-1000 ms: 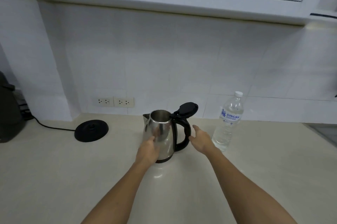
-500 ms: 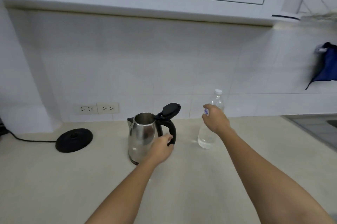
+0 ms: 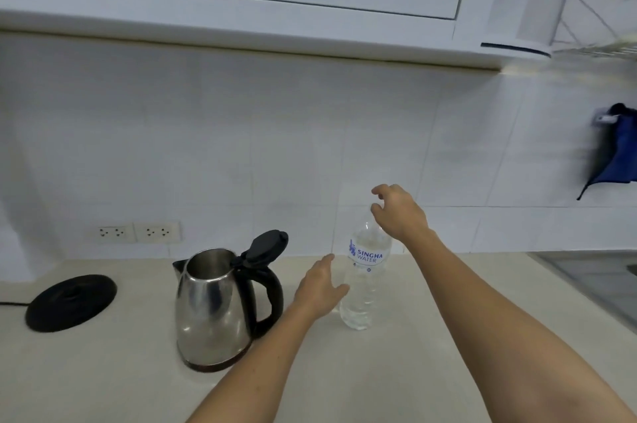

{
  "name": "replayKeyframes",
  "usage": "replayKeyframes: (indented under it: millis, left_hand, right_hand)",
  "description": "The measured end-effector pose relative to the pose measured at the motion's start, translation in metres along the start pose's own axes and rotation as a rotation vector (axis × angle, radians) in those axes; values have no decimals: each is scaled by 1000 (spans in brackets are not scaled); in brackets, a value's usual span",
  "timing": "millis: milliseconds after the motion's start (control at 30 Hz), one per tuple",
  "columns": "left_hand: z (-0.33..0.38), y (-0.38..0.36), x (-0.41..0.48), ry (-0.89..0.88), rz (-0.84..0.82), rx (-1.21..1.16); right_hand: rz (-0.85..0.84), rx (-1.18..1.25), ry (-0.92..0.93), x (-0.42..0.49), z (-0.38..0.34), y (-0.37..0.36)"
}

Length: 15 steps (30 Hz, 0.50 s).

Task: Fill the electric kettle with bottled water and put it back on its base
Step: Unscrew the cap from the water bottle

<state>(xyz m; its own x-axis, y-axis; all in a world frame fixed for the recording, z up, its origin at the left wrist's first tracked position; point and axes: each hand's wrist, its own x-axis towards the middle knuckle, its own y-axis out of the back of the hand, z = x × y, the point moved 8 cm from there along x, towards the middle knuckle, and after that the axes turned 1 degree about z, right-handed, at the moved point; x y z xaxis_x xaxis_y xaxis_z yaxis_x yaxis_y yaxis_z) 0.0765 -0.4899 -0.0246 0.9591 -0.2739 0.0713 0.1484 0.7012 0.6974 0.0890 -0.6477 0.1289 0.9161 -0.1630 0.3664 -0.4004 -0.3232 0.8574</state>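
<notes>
Kettle (image 3: 215, 309) lid-up on counter, off base (image 3: 70, 302). Right hand (image 3: 400, 212) curled over bottle (image 3: 365, 288) top (cap hidden, grip unclear); left hand (image 3: 320, 288) open beside it. Risk: one-handed twist topples bottle.

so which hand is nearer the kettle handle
Left. The left hand hovers just right of the kettle handle, beside the bottle; the right hand is over the bottle's top.
</notes>
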Motion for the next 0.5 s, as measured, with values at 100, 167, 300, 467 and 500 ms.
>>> replayKeyframes:
  millis: [100,167,300,467,500]
  left_hand:
    - [8,-24,28,49,-1,-43]
    - [10,-37,37,84,-5,-69]
    - [12,-48,46,95,22,-146]
    - [19,-59,58,96,65,-243]
    - [18,-63,60,105,80,-249]
  right_hand:
    - [-76,-33,33,28,21,-15]
    - [-122,-48,57,37,31,-26]
    - [-150,17,89,43,32,-37]
    - [-161,127,111,45,29,-42]
    - [-165,148,112,47,33,-46]
